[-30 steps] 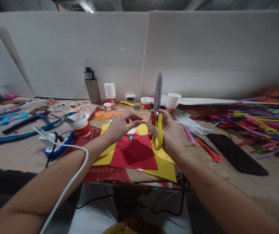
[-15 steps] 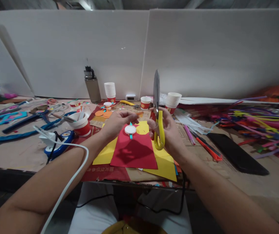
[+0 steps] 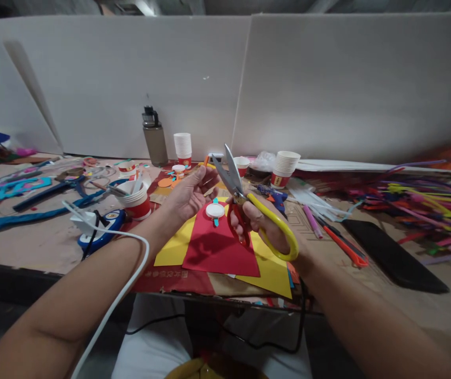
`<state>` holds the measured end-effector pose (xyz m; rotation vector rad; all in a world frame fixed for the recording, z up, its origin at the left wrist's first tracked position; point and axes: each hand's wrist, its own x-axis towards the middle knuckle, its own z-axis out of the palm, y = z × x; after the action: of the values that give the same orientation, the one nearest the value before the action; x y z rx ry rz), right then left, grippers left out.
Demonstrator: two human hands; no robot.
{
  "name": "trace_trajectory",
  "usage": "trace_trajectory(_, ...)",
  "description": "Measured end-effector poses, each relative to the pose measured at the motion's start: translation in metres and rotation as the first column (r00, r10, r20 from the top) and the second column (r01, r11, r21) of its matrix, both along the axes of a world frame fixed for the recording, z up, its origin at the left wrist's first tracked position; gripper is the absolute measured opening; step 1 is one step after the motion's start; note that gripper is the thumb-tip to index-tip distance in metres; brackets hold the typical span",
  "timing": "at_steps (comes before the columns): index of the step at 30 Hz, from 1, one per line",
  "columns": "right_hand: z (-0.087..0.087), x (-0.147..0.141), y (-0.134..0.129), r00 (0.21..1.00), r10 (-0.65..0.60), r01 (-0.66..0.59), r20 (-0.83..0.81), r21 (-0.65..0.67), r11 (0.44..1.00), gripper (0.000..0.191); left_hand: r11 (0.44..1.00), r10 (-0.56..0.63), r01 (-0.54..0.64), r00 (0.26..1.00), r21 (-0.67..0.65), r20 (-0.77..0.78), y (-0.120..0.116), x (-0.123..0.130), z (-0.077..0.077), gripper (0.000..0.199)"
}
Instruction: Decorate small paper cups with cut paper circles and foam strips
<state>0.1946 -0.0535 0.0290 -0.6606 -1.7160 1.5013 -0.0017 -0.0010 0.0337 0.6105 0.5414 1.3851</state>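
Observation:
My right hand grips a pair of scissors with one yellow and one red handle; the blades are spread and point up and to the left. Between the fingertips of my left hand is a small orange strip, just left of the blade tips. Below the hands lies a red paper sheet on top of yellow sheets. A white disc with small teal tabs rests on the red sheet.
Paper cups with pens and a blue power strip stand left. Cup stacks and a bottle are at the back. Right are a glue gun, a red-handled tool, a black phone-like slab and colourful strips.
The scissors have opened and tilted left, with their blades now near the orange strip. My left hand has risen and turned, holding the strip upright.

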Motion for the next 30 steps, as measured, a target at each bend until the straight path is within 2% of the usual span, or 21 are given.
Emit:
trace_trajectory(12,0.0056,-0.0001,-0.0021,0.999,0.052,-0.052,-0.015,-0.032,0.998,0.033,0.999,0.031,-0.031,0.999,-0.016,-0.013,-0.0022,0.0008,0.0052,0.013)
trace_trajectory(21,0.0073,-0.0017,-0.0037,1.000,0.017,-0.017,-0.010,-0.051,0.999,0.034,0.999,-0.006,0.007,1.000,0.046,-0.031,-0.0018,-0.0003,0.0037,0.011)
trace_trajectory(30,0.0078,-0.0021,-0.0036,1.000,0.017,-0.018,-0.018,-0.055,0.998,0.034,0.999,0.007,-0.006,0.999,0.043,-0.034,-0.0011,-0.0014,0.0029,0.012)
